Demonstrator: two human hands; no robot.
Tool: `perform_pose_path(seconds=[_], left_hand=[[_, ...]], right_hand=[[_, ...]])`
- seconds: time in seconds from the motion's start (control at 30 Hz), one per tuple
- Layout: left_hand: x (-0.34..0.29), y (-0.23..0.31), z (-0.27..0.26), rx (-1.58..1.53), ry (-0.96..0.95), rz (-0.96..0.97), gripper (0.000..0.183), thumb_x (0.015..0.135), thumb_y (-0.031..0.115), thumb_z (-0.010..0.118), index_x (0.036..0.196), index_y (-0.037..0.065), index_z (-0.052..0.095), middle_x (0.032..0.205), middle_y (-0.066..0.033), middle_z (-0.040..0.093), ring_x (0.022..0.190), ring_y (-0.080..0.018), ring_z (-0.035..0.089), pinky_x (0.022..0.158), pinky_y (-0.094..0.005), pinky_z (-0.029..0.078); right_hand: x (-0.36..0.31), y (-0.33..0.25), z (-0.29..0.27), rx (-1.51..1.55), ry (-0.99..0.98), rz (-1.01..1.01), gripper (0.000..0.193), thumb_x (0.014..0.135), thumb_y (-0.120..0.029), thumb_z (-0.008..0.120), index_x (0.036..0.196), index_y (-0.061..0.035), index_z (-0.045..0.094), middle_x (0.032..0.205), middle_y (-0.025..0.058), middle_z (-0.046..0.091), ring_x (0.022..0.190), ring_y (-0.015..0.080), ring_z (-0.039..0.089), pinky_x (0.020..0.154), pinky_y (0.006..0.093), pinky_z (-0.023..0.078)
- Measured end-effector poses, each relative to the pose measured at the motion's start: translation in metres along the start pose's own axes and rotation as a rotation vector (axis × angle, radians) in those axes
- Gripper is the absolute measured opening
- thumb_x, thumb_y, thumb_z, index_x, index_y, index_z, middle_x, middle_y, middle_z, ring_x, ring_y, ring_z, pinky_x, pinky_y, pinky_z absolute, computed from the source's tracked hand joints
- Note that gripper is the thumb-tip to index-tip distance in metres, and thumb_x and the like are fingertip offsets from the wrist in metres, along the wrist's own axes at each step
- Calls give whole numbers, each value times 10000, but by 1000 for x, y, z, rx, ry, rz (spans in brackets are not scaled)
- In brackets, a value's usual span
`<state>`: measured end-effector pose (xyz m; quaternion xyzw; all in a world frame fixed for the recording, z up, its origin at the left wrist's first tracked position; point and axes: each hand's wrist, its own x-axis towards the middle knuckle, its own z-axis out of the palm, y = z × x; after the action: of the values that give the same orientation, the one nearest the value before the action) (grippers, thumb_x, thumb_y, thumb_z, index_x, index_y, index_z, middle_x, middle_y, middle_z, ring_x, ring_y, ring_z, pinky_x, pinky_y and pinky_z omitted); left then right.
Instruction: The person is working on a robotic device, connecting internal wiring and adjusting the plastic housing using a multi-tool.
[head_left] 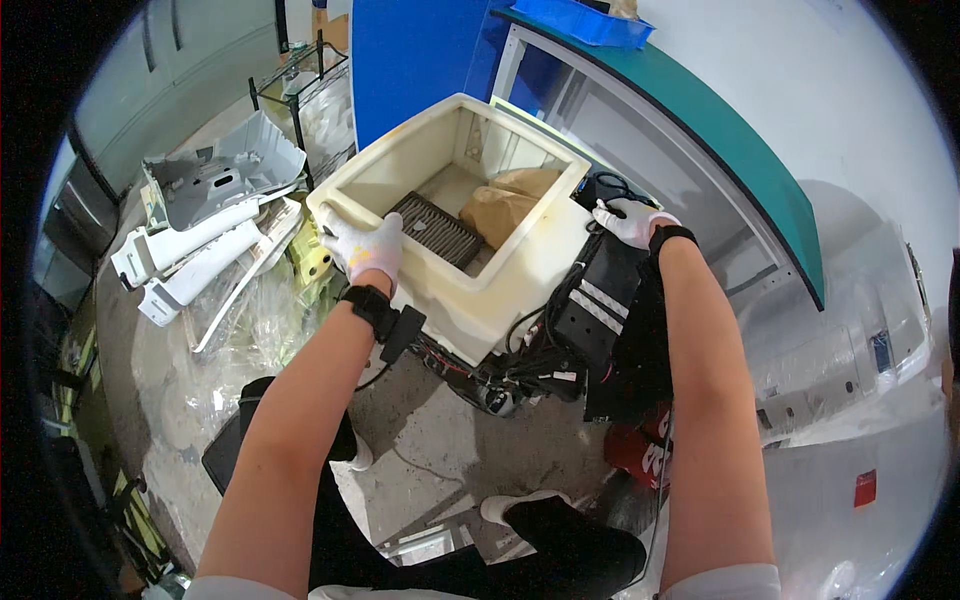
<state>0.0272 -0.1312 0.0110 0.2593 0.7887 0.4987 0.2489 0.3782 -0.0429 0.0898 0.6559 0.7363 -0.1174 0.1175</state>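
Observation:
A deep cream plastic tub (pixel 440 285) with a square opening sits before me, on top of a unit full of wiring. Inside it lie a dark ribbed grille (pixel 436 232) and a crumpled brown paper piece (pixel 508 205). My left hand (pixel 365 245), in a white glove with yellow stains, grips the tub's near left rim. At the tub's right side, my gloved right hand (pixel 630 222) closes over the top of a black box-like part (pixel 597 310) near black cables (pixel 612 184). What its fingers hold is partly hidden. Black wiring (pixel 490 385) hangs below the tub.
White and grey plastic housings (pixel 222 170) lie at left over clear plastic wrap (pixel 240 350). Behind stand a wire rack (pixel 296 110) and a blue panel (pixel 410 70). A green-topped bench (pixel 700 110) curves along the right. A red object (pixel 638 450) stands on the floor near my feet.

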Motion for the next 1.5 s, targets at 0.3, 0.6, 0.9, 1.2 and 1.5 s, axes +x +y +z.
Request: perform_pose_path(seconds=[0.3,0.6,0.9,1.2,1.5], left_hand=[[47,3,26,61,-78,136,1034,643,333,677,1478,116,107,1448,-313,163,1311,-438,313,1071,-416,323],[129,16,80,124,-432,318,1129,731,584,634,1478,127,-79,1486,-300,86,1348,-427,262,1093,-431,284],[94,3,37,53,-489,739,791,893,531,452,1430,-13,247,1424,-300,303,1359,-379,261,1112,-364,230],[64,-23,-12,-100,-705,668,632,930,369,488,1362,-69,342,1344,-278,438,1273,-337,426,1049,-348,328],[-41,-12,-55,3,-822,1238,525,845,311,582,1261,9,478,1243,-236,514,1190,-359,480,1027,-401,372]], right_hand=[[-27,-7,-12,114,-113,65,797,872,-664,334,1398,-67,377,1408,175,411,1310,319,381,1067,389,313],[-49,-18,-8,7,-61,169,820,849,-690,337,1390,-76,393,1404,164,418,1300,313,399,1079,386,309],[-56,-24,-1,-55,-97,352,807,853,-693,278,1368,-92,433,1389,148,441,1286,307,420,1079,393,308],[-85,-15,9,-6,-45,338,822,840,-694,340,1405,-97,367,1402,195,409,1274,357,419,1057,384,334],[-100,18,22,369,36,298,630,926,-561,363,1292,-72,518,1189,191,589,985,275,596,797,367,482]])
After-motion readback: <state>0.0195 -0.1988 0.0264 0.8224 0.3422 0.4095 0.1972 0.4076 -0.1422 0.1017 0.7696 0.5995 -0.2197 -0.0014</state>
